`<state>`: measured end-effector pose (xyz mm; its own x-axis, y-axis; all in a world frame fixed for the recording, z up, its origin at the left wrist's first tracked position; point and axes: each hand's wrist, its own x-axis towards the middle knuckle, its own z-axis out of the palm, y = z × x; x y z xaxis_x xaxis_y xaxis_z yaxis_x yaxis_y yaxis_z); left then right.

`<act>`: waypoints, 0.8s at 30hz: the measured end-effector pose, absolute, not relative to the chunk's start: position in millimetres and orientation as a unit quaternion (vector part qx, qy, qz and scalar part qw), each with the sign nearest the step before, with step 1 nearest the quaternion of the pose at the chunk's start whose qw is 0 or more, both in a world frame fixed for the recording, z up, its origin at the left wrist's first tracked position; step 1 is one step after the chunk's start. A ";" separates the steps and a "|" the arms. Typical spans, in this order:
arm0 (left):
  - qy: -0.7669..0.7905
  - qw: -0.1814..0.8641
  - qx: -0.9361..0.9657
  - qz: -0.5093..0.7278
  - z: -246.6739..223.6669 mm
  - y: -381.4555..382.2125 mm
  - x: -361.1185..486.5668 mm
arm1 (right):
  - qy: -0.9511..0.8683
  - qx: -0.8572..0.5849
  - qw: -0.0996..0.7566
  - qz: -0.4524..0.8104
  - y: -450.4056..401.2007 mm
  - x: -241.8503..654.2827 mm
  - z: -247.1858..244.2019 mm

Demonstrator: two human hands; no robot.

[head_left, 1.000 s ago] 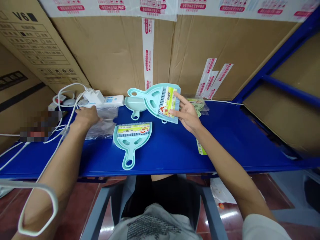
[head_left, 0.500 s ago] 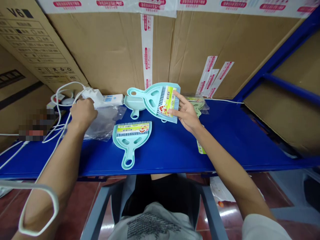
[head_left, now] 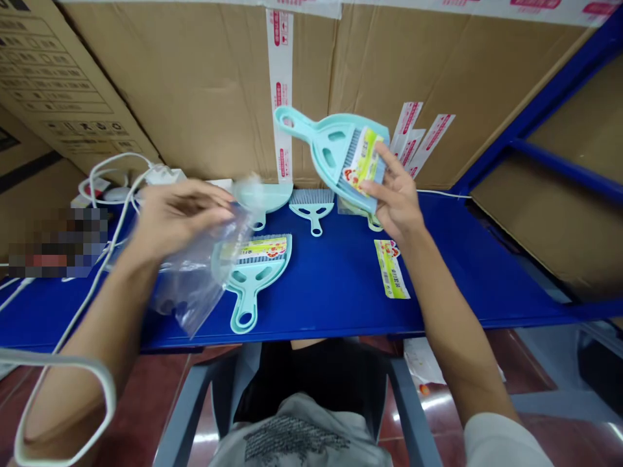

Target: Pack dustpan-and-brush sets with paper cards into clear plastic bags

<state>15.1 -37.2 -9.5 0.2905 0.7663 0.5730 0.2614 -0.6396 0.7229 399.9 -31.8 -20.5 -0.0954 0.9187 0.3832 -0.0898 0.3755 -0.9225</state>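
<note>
My right hand (head_left: 396,194) grips a light-blue dustpan and brush set (head_left: 331,146) by its brush end, held up above the table with its handle toward the upper left. A yellow-green label is wrapped across its bristles. In my left hand (head_left: 182,217) a clear plastic bag (head_left: 195,285) is pinched between thumb and fingers and hangs down, slightly blurred. The bag partly covers a second labelled dustpan and brush set (head_left: 250,275) lying on the table, handle toward me. Behind it lie a loose dustpan (head_left: 272,196) and a small brush (head_left: 314,209).
On the blue table (head_left: 331,298) a loose label card (head_left: 390,269) lies near my right forearm. A green bagged set (head_left: 374,220) is partly hidden behind my right hand. White cables (head_left: 114,240) and a power strip crowd the left. Cardboard boxes (head_left: 219,97) wall the back.
My left hand has picked up the clear bag and brought it right and nearer. My right hand has raised the dustpan and brush set up and right, uncovering the small brush.
</note>
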 end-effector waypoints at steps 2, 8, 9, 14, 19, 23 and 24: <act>0.283 0.289 0.837 0.368 -20.8 -49.3 42.7 | -0.604 -0.368 0.587 0.394 -31.2 411.6 -14.7; 0.210 0.255 0.916 0.226 -43.7 -39.6 61.8 | -0.634 -0.385 0.541 0.397 -40.4 423.2 -5.3; 0.224 0.248 0.916 0.222 -44.6 -35.1 57.2 | -0.639 -0.384 0.525 0.410 -42.8 423.7 -4.3; 0.252 0.291 0.898 0.211 -38.7 -28.5 43.8 | -0.662 -0.380 0.432 0.480 -51.2 429.3 -0.8; 0.252 0.378 0.852 0.261 -25.3 -42.1 45.7 | -0.666 -0.360 0.346 0.555 -55.6 430.0 -1.3; 0.211 0.390 0.850 0.284 -27.1 -49.8 52.1 | -0.676 -0.315 0.260 0.613 -58.4 415.4 -5.3; 0.198 0.391 0.852 0.286 -28.5 -51.0 54.0 | -0.679 -0.307 0.240 0.622 -58.9 410.1 -7.0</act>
